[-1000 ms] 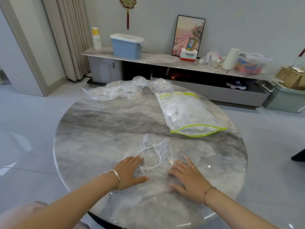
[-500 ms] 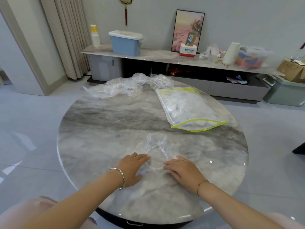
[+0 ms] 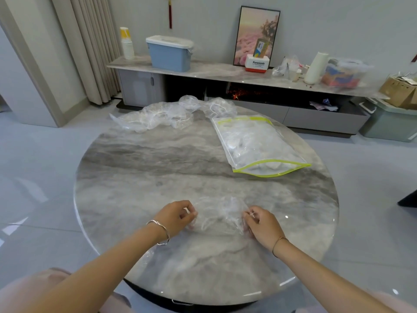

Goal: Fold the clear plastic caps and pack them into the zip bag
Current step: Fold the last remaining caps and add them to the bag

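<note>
Lies on the near middle of the counter [image 3: 146,177]: one clear plastic cap [image 3: 220,215], thin, see-through and heavily wrinkled, hard to pick out against the grey marble beneath. Stretches sideways, long axis left to right, roughly along the near rim. Cannot tell which way its opening faces.

Pinched at the left end by the left grip [image 3: 178,216], fingers curled in against the thumb. Pinched at the right end by the right grip [image 3: 259,224], likewise curled round a bit of the film. Silver bangle [image 3: 160,231] on the left wrist, thin cord [image 3: 278,242] on the right.

Farther off, to the right: zip bag [image 3: 255,143], clear with yellow-green edging, flat on the counter. Runs far to near, slanting rightward, with the mouth at the near end gaping. Holds whitish folded plastic.

At the far left rim: pile of loose caps [image 3: 167,115], crumpled together, well apart from the held one.
</note>
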Motion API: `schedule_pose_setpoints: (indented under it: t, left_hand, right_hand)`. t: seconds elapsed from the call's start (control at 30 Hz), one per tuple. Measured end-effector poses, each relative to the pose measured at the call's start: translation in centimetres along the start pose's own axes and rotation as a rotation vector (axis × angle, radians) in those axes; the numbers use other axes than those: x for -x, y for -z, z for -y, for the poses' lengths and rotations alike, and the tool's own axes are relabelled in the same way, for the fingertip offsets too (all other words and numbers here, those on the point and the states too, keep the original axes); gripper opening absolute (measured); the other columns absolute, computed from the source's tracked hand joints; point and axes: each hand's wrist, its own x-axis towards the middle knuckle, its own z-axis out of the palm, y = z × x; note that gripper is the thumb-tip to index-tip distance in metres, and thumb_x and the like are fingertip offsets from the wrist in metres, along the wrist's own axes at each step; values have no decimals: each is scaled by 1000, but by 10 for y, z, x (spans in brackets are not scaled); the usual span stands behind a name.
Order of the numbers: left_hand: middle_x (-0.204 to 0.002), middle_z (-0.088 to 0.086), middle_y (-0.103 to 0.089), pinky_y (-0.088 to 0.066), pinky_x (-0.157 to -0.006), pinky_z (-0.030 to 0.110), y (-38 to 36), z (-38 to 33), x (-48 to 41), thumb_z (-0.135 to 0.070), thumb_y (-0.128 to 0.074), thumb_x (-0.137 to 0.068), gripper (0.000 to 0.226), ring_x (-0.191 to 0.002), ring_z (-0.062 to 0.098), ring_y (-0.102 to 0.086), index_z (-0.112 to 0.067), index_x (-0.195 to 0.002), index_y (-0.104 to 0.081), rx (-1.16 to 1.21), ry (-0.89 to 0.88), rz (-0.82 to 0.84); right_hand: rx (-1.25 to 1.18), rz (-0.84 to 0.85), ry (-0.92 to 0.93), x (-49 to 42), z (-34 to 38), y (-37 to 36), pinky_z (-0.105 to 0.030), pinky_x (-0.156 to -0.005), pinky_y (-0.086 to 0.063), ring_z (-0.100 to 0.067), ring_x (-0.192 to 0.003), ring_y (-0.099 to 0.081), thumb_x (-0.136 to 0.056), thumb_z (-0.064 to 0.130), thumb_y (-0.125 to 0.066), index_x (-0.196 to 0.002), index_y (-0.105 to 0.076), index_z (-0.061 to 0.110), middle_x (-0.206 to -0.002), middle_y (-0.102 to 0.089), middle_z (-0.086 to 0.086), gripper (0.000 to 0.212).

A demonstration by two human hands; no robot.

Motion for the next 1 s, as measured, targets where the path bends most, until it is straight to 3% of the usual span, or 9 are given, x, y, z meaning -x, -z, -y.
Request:
schedule_pose_setpoints:
  t: [0.07, 0.17, 0.27, 0.4, 0.53, 0.63, 0.7, 0.9, 1.0]
  left_hand:
    - [-54, -9, -64, -43, -60, 20, -4, 2, -2, -29, -56, -93, 15, -56, 16, -58, -23, -79, -56, -31, 53, 1]
    - [-67, -10, -62, -42, -62, 21, -7, -3, -2, -44, -52, -91, 19, -65, 10, -57, -27, -98, -51, -185, 99, -73]
    - [-115, -5, -56, -44, -87, 28, -10, -13, -1, -53, -39, -92, 50, -103, 13, -53, -23, -132, -42, -382, -250, -305]
    - [-147, 0, -39, -26, -110, 32, -29, -12, -5, -41, -24, -100, 47, -134, 16, -37, -24, -143, -34, -579, -574, -202]
    - [-144, 2, -45, -32, -105, 39, -43, -4, -13, -43, -1, -101, 60, -129, 25, -46, -23, -139, -43, -738, -361, -27]
    - [-158, -2, -6, 4, -113, 33, -47, 2, -22, -64, 33, -72, 97, -145, 22, -8, -27, -150, -11, -695, -306, 58]
    - [-157, -6, 8, 11, -112, 29, -46, 1, -25, -68, 44, -53, 112, -146, 17, 5, -31, -149, 1, -672, -255, 112]
    - [-158, -5, 5, 8, -113, 29, -49, -2, -28, -67, 42, -56, 109, -146, 18, 3, -28, -149, 1, -688, -240, 136]
    - [-148, 1, -38, -25, -109, 38, -49, -3, -27, -58, 17, -89, 83, -135, 23, -39, -23, -143, -36, -726, -234, 116]
  right_hand:
    - [111, 2, -26, 3, 3, 2, -38, -65, -52, -18, -65, -62, -91, 21, -54, -93, -56, 20, -70, -66, 1, 3]
    - [330, -116, 92, 7, 10, 3, -30, -67, -44, -18, -84, -58, -90, 20, -52, -120, -48, 20, -99, -57, 4, 30]
    - [348, -236, 457, 13, 19, -5, -30, -90, -40, -21, -111, -53, -88, 25, -43, -126, -50, 15, -123, -54, -2, 40]
    - [462, -34, 546, 15, 18, -24, -27, -116, -2, -11, -143, -16, -95, 40, -24, -146, -33, 21, -155, -21, 7, 55]
    - [598, 127, 407, 8, 5, -30, -25, -111, 21, -7, -144, 13, -79, 70, 19, -151, -12, 32, -156, 6, 15, 87]
    - [612, 184, 315, 2, 1, -31, -29, -112, 19, -6, -143, 17, -59, 75, 36, -150, -4, 35, -157, 10, 14, 107]
    - [609, 202, 294, 0, 0, -33, -31, -113, 17, -3, -141, 20, -55, 76, 38, -150, -1, 35, -158, 11, 14, 111]
    - [641, 205, 307, -2, -3, -37, -32, -114, 16, 0, -136, 24, -55, 74, 39, -150, 3, 35, -157, 12, 14, 109]
    - [646, 208, 309, -3, -5, -39, -31, -113, 18, 0, -136, 24, -56, 74, 39, -150, 3, 35, -158, 13, 13, 108]
